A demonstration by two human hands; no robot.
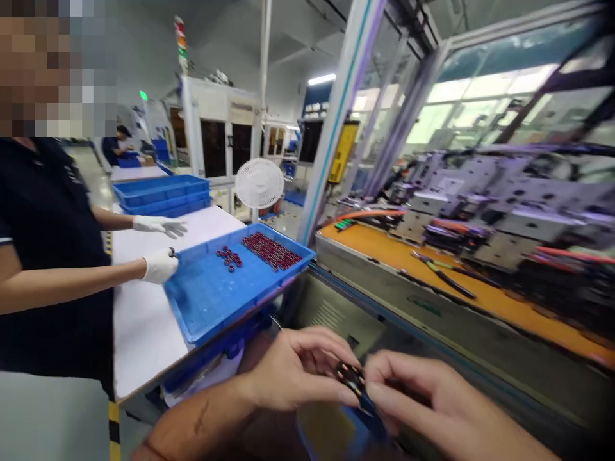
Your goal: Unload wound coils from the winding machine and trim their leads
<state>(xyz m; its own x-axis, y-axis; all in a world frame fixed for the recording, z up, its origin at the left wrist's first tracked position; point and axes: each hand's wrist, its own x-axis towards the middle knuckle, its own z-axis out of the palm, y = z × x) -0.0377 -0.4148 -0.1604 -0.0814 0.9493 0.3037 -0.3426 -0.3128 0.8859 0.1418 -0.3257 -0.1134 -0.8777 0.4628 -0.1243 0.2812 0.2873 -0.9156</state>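
Low in the head view, my left hand [300, 371] pinches a small dark round part with copper-coloured spots [354, 379] between thumb and fingers. My right hand [423, 394] grips the same part from the other side, its thumb and fingertips closed on the edge. Motion blur and my fingers hide some of the part, so its exact kind is unclear. Just beneath my hands is a blurred blue thing with a yellowish-brown face [331, 430].
A blue tray [206, 301] of small dark-red parts [271, 250] lies on the white table [139, 346]. A co-worker's gloved hands [161, 264] are at its left side. Stacked blue trays [163, 189] stand behind. Right, a machine bed [384, 259] bears pliers [444, 275].
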